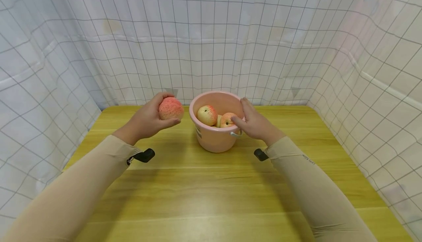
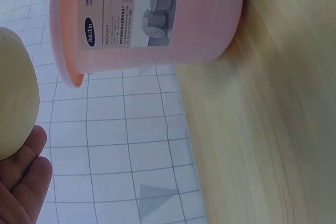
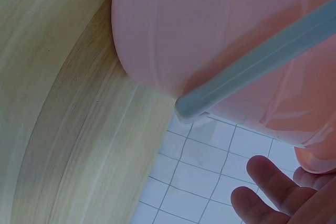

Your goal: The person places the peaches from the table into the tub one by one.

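My left hand [image 1: 148, 117] holds a red-pink peach [image 1: 170, 109] just left of the bucket, above table height. In the left wrist view the paler side of this peach [image 2: 16, 95] shows, with fingertips [image 2: 34, 142] against it. The pink bucket [image 1: 215, 139] stands upright on the table. Inside lie a yellow-red peach [image 1: 206, 116], an orange-red peach [image 1: 226, 119] and part of a pale one between them. With the thumb over the rim and the fingers outside, my right hand [image 1: 256, 125] grips the bucket's right side.
A light grey-blue handle [image 3: 252, 66] hangs against the bucket's side. The bucket carries a printed label [image 2: 128, 11]. Under everything lies a yellow wood-grain table [image 1: 197, 190]. White grid-patterned curtains [image 1: 214, 51] enclose it at the back and both sides.
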`<action>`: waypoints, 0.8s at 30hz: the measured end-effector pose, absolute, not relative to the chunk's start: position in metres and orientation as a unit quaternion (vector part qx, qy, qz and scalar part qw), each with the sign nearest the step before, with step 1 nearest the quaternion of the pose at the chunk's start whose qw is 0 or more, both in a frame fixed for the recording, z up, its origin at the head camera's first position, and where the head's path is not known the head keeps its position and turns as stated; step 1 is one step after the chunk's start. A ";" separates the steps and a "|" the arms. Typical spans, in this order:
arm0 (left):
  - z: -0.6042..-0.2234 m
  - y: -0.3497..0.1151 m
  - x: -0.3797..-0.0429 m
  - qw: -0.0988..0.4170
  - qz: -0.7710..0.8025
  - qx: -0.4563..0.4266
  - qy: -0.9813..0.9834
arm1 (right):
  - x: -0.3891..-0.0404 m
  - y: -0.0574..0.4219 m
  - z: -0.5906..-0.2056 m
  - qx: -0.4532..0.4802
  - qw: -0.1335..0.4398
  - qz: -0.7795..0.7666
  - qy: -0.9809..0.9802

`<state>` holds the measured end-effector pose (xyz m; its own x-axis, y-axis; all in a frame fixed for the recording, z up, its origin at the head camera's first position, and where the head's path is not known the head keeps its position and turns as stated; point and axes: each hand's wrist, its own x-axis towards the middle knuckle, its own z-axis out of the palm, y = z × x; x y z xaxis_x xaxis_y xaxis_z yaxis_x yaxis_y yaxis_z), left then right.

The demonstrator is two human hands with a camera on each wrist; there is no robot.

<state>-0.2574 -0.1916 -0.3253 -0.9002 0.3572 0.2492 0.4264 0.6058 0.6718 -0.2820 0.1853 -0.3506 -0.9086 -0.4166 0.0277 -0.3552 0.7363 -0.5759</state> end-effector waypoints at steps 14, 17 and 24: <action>-0.316 -0.171 -0.263 0.056 -0.391 -0.251 -0.884 | -0.281 0.185 -0.349 -0.207 0.054 -0.291 0.933; -0.314 -0.166 -0.264 0.060 -0.398 -0.252 -0.880 | -0.282 0.186 -0.349 -0.206 0.055 -0.292 0.932; -0.312 -0.154 -0.267 0.058 -0.422 -0.262 -0.866 | -0.281 0.185 -0.349 -0.206 0.057 -0.297 0.931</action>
